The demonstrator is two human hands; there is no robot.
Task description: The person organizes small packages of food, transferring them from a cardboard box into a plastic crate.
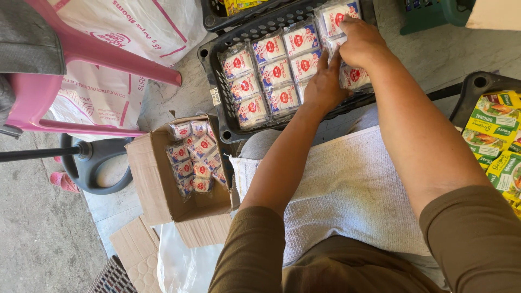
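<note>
A black plastic crate (pixel 218 81) holds rows of small clear packets with red and blue labels (pixel 275 73). My left hand (pixel 324 84) lies flat on the packets at the crate's right part, fingers pressed down on them. My right hand (pixel 362 43) is just beyond it, fingers curled over a packet (pixel 355 76) at the crate's right end. An open cardboard box (pixel 157 187) on the floor to the left holds several more of the same packets (pixel 196 157). A white towel (pixel 353 190) covers my lap.
A pink plastic chair (pixel 81 51) and a white printed sack (pixel 135 27) stand at the left. A second black crate (pixel 477 87) with green and yellow packets (pixel 496 130) is at the right. Flattened cardboard (pixel 135 252) lies on the floor.
</note>
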